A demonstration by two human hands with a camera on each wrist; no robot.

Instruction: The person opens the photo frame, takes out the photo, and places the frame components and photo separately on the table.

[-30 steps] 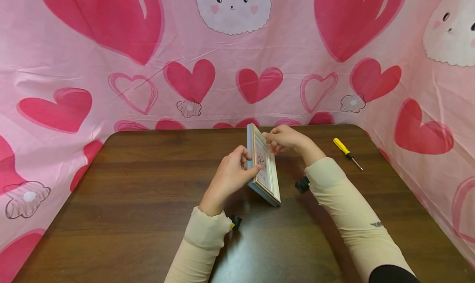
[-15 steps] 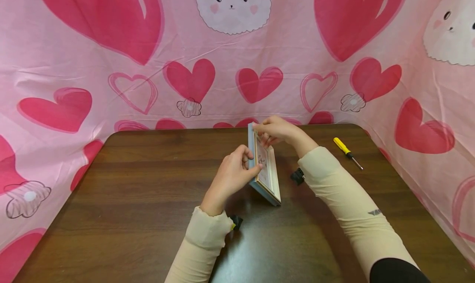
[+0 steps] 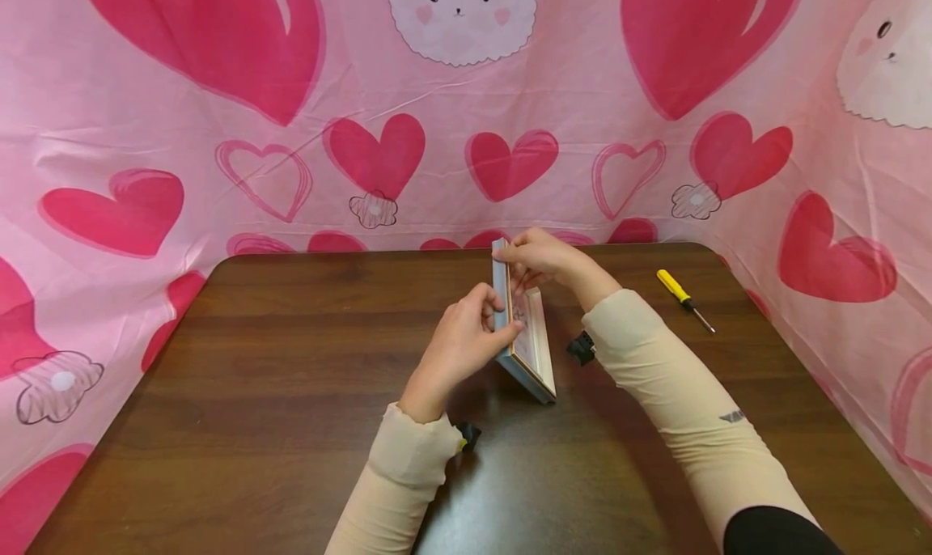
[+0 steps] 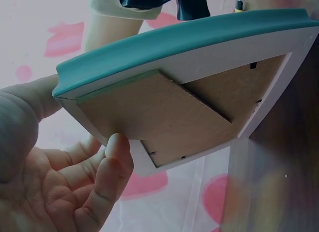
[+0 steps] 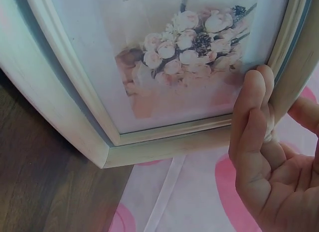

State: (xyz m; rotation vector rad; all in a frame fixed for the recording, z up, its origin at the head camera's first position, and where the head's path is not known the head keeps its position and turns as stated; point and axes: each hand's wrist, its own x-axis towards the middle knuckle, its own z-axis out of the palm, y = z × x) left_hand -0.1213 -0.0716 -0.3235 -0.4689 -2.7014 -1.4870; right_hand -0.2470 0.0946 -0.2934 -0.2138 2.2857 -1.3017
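Observation:
A picture frame (image 3: 537,336) stands tilted on edge on the brown table. My left hand (image 3: 462,341) holds its left side, thumb on the front and fingers behind. At the far top corner my right hand (image 3: 549,260) grips the edge, its other fingers in front of the picture. The left wrist view shows the brown backing board (image 4: 209,92), a smaller brown panel (image 4: 149,105) over part of it, and the frame's blue-green outer side (image 4: 184,40). In the right wrist view a flower picture (image 5: 184,52) sits inside the cream border (image 5: 164,154).
A screwdriver (image 3: 684,300) with a yellow and black handle lies on the right of the table (image 3: 291,361). Pink cloth (image 3: 466,94) printed with hearts hangs behind and at both sides. Black wrist cameras (image 3: 582,349) sit under the sleeves.
My right hand has moved up and left, from the front of the picture frame to its far top corner. The frame has turned slightly. My left hand keeps its hold.

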